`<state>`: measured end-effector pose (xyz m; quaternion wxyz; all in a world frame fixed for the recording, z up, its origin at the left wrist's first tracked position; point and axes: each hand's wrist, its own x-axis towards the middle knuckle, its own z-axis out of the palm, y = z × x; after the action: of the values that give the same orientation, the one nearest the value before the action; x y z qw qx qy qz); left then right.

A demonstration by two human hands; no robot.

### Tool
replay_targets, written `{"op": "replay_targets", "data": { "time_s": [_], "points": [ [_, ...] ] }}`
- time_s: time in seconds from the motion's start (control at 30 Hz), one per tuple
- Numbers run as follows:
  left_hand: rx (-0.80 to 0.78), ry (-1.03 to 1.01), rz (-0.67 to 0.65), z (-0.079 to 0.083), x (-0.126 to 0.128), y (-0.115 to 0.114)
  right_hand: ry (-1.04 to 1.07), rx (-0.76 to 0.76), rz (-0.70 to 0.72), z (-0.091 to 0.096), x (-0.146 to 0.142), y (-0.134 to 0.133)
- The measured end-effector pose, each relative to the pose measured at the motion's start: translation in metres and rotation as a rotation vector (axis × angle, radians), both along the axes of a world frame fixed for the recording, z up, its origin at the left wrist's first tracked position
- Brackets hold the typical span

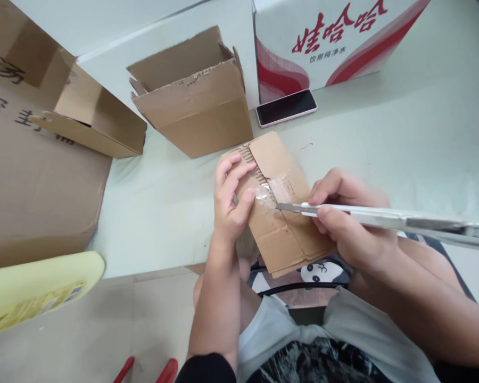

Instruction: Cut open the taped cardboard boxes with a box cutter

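A flattened piece of brown cardboard (277, 223) with clear tape across its seam rests at the near edge of the pale table (403, 143). My left hand (231, 199) grips its left edge, fingers curled over the torn corrugation and thumb by the tape. My right hand (349, 223) is closed around a silver utility knife (387, 217). The knife's blade tip touches the tape at the middle of the cardboard.
An open brown box (193, 96) stands behind the cardboard, a smaller open box (93, 119) to its left, a large printed carton (27, 175) at far left. A phone (286, 107) lies before a red-and-white water carton (327, 42). A yellow package (32, 290) sits near left.
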<state>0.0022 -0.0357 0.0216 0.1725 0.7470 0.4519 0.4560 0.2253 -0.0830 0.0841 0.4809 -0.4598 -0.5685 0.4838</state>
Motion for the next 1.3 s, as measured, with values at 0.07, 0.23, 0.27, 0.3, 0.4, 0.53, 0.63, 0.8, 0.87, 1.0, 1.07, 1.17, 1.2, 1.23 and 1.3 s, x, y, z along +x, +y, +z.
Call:
{"op": "replay_targets", "data": {
  "time_s": [0.07,0.23,0.27,0.3,0.4,0.53,0.63,0.8,0.87,1.0,1.07,1.17,1.2,1.23,1.3],
  "points": [
    [0.002,-0.017,-0.009,0.0004,0.0001,-0.0001,-0.025,0.007,0.002,0.0004,0.0001,-0.0002],
    [-0.013,0.005,0.005,0.0001,-0.0004,-0.0001,-0.031,0.021,-0.002,0.0025,-0.0009,-0.0002],
    [-0.013,0.007,0.007,-0.0001,-0.0005,0.0000,-0.030,0.032,-0.003,0.0029,-0.0012,0.0000],
    [-0.013,0.006,0.006,-0.0003,-0.0006,0.0001,-0.030,0.044,-0.003,0.0034,-0.0014,0.0002],
    [-0.010,-0.012,-0.002,-0.0007,-0.0005,0.0004,-0.038,0.061,-0.004,0.0045,-0.0015,0.0009],
    [-0.002,-0.007,0.003,-0.0012,0.0002,0.0009,-0.051,0.063,-0.008,0.0046,-0.0012,0.0013],
    [0.002,-0.015,0.001,-0.0011,0.0004,0.0012,-0.043,0.072,-0.007,0.0026,-0.0008,0.0008],
    [0.009,-0.022,-0.012,-0.0006,-0.0001,0.0014,-0.017,0.070,-0.003,-0.0019,0.0002,-0.0003],
    [0.011,-0.020,-0.014,-0.0008,-0.0001,0.0015,-0.005,0.074,-0.007,-0.0024,0.0001,-0.0005],
    [0.023,-0.025,-0.009,-0.0018,0.0004,0.0018,0.011,0.080,-0.016,-0.0013,-0.0009,-0.0003],
    [0.023,-0.030,-0.012,-0.0019,0.0005,0.0019,0.016,0.083,-0.015,-0.0007,-0.0013,-0.0001],
    [0.018,-0.031,-0.020,-0.0012,0.0002,0.0018,0.012,0.069,-0.014,-0.0004,-0.0013,-0.0001],
    [0.018,-0.030,-0.022,-0.0009,0.0001,0.0017,0.011,0.062,-0.015,-0.0006,-0.0012,-0.0002],
    [0.019,-0.031,-0.024,-0.0006,0.0000,0.0016,0.010,0.054,-0.015,-0.0010,-0.0009,-0.0003],
    [0.024,-0.033,-0.027,-0.0004,0.0000,0.0016,0.021,0.046,-0.009,-0.0022,-0.0002,-0.0007]
  ]
}}
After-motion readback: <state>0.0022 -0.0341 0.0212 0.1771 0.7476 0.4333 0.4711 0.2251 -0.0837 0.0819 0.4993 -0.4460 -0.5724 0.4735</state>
